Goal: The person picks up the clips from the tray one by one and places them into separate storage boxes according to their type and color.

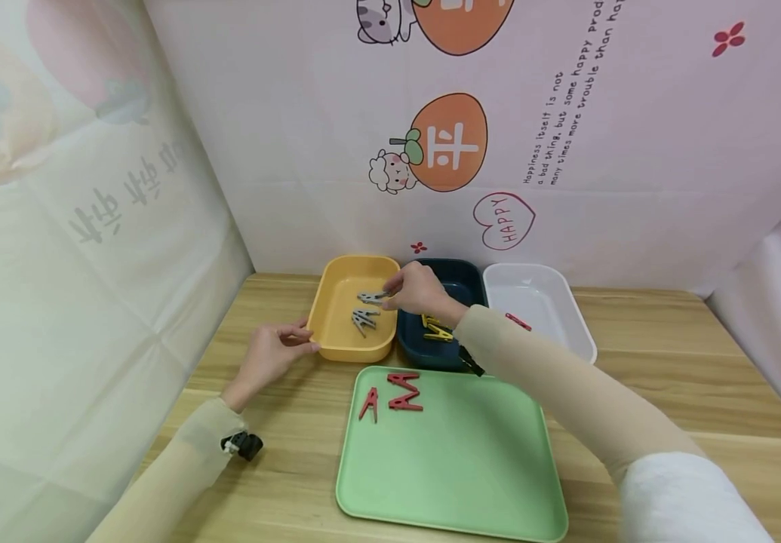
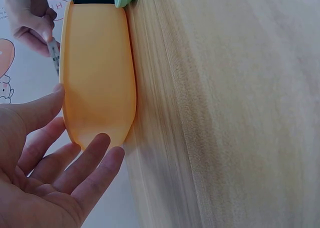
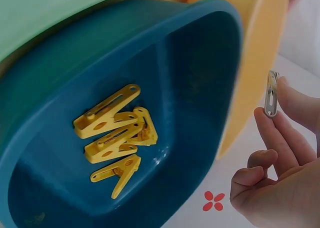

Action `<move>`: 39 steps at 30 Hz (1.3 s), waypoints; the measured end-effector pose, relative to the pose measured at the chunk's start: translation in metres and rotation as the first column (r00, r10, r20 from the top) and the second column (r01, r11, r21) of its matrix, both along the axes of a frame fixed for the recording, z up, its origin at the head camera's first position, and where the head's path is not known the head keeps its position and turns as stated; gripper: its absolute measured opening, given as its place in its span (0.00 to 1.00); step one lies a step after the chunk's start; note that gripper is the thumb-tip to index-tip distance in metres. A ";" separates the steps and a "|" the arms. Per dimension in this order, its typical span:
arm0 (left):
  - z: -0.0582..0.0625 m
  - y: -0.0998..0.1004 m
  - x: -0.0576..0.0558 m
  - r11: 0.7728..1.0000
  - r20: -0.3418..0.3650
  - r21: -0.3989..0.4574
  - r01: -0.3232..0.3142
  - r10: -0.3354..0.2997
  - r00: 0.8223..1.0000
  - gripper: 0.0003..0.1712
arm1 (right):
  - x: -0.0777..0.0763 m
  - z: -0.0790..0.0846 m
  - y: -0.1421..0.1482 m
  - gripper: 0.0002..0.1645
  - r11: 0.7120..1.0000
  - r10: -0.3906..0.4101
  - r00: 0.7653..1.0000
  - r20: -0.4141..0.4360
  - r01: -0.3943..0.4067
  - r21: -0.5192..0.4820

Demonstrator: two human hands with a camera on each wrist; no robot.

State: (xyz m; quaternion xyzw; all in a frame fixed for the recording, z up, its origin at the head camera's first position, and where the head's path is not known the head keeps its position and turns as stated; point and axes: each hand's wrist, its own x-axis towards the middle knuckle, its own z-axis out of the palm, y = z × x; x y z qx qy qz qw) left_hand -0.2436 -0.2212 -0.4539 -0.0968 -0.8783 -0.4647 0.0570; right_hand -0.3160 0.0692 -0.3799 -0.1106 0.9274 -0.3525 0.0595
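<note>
My right hand point(image 1: 420, 290) pinches a grey clothespin point(image 3: 270, 94) between thumb and fingertips, over the right side of the yellow bin point(image 1: 336, 320). Inside that bin lie several grey clothespins point(image 1: 364, 320). My left hand point(image 1: 271, 354) touches the bin's left front corner, its thumb at the rim in the left wrist view and the other fingers spread loosely along the outside. Yellow clothespins point(image 3: 107, 110) lie in the dark blue bin point(image 3: 200, 73) beneath my right wrist. Three red clothespins point(image 1: 404, 401) are at the back left of the green tray point(image 1: 458, 460).
A white bin point(image 1: 546, 294) stands right of the blue one, with a red clothespin point(image 1: 518, 322) showing past my right sleeve. All three bins stand side by side on the wooden table point(image 1: 668, 362), against a printed cloth backdrop point(image 1: 322, 136). The right forearm crosses over the tray's back right corner.
</note>
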 end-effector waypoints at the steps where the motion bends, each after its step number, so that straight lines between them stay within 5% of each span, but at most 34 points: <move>1: 0.000 0.000 0.000 1.000 -0.001 -0.004 0.001 -0.001 1.000 0.15 | -0.001 -0.001 -0.001 0.18 1.000 -0.003 1.000 0.003 0.003 0.011; 23: 0.001 0.000 0.001 1.000 -0.011 -0.011 0.008 -0.008 1.000 0.16 | -0.021 -0.017 -0.026 0.19 0.990 -0.056 0.998 -0.001 0.056 0.126; 39: 0.002 -0.001 0.000 1.000 -0.005 -0.001 0.017 -0.017 1.000 0.17 | -0.030 -0.015 -0.020 0.24 0.998 -0.053 0.999 -0.003 0.053 0.044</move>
